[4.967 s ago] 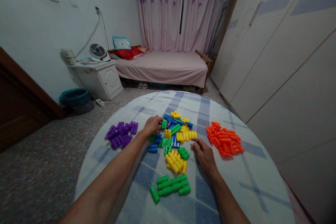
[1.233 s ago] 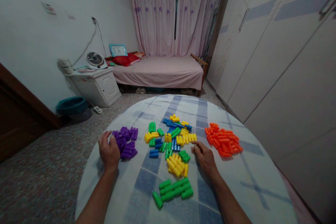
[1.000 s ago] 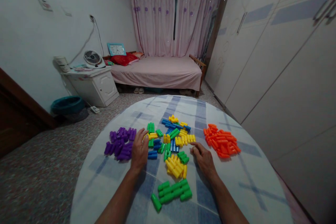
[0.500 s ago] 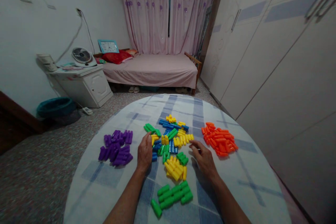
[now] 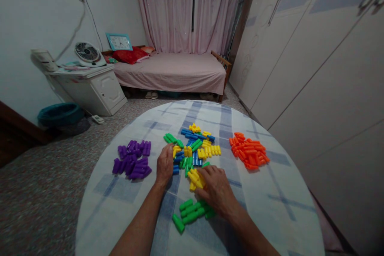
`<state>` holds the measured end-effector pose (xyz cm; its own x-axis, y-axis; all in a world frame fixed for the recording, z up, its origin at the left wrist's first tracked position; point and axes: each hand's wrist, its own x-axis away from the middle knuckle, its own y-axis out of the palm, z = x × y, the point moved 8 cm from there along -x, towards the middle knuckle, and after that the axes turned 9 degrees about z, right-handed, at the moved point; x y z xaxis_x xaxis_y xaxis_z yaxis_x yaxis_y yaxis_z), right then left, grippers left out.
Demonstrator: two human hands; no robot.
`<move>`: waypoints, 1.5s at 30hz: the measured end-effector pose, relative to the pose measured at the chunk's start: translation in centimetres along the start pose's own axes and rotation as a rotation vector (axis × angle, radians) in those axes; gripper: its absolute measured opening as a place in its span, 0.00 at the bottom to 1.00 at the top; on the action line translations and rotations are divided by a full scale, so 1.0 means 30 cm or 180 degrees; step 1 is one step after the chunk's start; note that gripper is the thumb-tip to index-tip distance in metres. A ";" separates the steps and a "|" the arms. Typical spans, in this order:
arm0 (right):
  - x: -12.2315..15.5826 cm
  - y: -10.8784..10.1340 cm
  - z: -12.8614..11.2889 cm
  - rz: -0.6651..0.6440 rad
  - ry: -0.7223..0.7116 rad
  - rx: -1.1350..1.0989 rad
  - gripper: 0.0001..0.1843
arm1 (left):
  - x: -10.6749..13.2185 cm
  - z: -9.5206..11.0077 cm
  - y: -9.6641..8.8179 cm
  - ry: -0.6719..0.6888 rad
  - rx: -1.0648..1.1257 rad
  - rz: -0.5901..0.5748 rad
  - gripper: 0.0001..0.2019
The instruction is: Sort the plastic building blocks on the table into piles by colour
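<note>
My right hand (image 5: 214,188) lies over the right side of a small heap of yellow plastic building blocks (image 5: 195,179), its fingers curled round them and hiding part of the heap. On the left edge of the mixed pile, my left hand (image 5: 165,165) rests on its side with fingers loosely stretched, next to a yellow block (image 5: 176,151). Between the hands lie blue blocks (image 5: 197,158), green blocks (image 5: 187,163) and more yellow blocks (image 5: 209,151). Green blocks (image 5: 193,212) form a separate group nearer me, partly under my right wrist.
Purple blocks (image 5: 135,161) are heaped on the left and orange blocks (image 5: 249,151) on the right of the round table with its checked cloth (image 5: 120,208). Beyond stand a bed (image 5: 177,72), a white cabinet (image 5: 105,94) with a fan (image 5: 88,53), and a wardrobe (image 5: 315,68).
My right hand has moved left and toward me, from beside the yellow row onto the nearer yellow heap. My left hand stays at the pile's left edge. The view has tilted down slightly.
</note>
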<state>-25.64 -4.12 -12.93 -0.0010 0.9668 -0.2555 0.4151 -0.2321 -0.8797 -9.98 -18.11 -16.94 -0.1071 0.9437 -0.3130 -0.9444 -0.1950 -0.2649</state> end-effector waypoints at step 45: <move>0.049 -0.224 0.328 0.0936 0.0784 -0.0624 0.23 | 0.004 0.030 0.012 0.0159 -0.0188 -0.0154 0.23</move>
<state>-37.39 -2.18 -11.35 0.3504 0.8648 -0.3597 0.5304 -0.4998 -0.6848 -10.62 -17.83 -16.23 -0.0449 0.9382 -0.3432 -0.9279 -0.1664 -0.3336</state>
